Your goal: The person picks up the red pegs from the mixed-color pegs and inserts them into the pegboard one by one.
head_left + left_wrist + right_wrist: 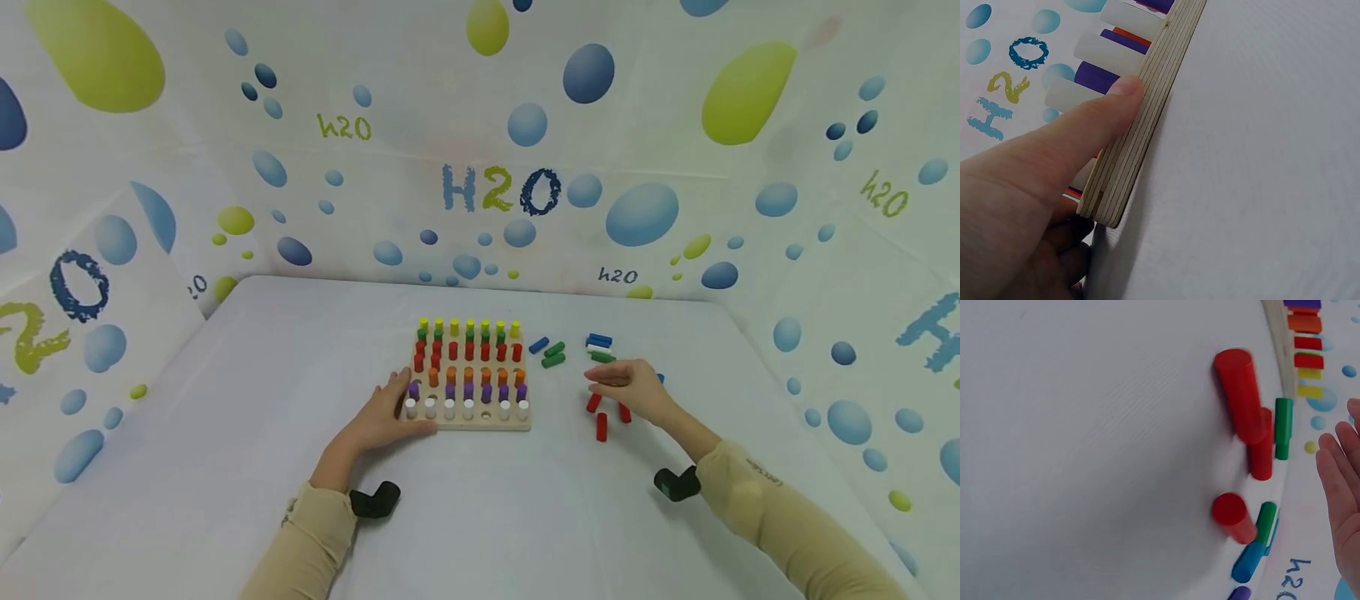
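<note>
A wooden pegboard holds rows of yellow, green, red, orange, purple and white pegs; bare holes show in the front rows. My left hand holds it at the front left corner, thumb against the front edge and fingers along the left side. To the right of the board, my right hand hovers above loose red pegs, fingers extended. Nothing shows in its fingers in the right wrist view. Red pegs lie on the cloth below it.
Loose green pegs and a blue peg lie close to the board's right side. More blue pegs lie behind my right hand, beside a white one. The table has a white cloth, and a printed curtain stands around it.
</note>
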`<action>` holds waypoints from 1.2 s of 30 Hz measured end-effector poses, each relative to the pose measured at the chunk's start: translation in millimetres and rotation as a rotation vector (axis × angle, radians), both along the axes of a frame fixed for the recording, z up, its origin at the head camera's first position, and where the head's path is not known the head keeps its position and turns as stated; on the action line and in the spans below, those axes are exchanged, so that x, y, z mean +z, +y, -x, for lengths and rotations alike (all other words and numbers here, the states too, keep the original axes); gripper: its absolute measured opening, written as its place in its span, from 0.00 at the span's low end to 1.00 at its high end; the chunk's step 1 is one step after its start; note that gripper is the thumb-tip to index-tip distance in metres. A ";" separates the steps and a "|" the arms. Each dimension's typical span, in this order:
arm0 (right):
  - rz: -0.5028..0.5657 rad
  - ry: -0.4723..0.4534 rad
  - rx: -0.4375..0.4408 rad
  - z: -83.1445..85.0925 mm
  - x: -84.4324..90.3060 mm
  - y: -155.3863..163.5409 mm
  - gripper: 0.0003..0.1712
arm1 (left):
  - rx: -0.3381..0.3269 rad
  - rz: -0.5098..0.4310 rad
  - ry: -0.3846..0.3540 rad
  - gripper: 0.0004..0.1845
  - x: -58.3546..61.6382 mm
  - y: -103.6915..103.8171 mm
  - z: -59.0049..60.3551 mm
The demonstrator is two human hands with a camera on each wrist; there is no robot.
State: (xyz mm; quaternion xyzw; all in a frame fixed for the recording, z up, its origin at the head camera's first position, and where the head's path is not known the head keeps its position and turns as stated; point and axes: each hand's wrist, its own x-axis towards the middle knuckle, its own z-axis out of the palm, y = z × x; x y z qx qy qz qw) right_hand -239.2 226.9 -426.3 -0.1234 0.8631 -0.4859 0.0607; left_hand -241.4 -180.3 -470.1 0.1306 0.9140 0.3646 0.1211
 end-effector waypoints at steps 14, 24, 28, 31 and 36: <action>-0.149 0.016 0.031 0.0 -15.5 10.6 0.15 | 0.000 -0.013 -0.002 0.60 0.5 1.9 -2.3; -0.388 0.124 0.121 -1.1 -13.0 4.1 0.10 | -0.010 -0.006 0.016 0.60 -0.9 0.7 -2.8; -0.495 0.154 0.169 0.2 -12.2 -0.3 0.11 | -0.015 -0.014 0.022 0.60 -0.5 0.7 -3.2; -0.566 0.187 0.214 1.2 -12.2 -2.6 0.11 | -0.018 -0.012 0.022 0.60 -0.2 0.6 -2.8; -0.642 0.252 0.269 4.3 -13.8 -6.6 0.11 | -0.015 0.001 0.018 0.60 0.7 0.2 -1.2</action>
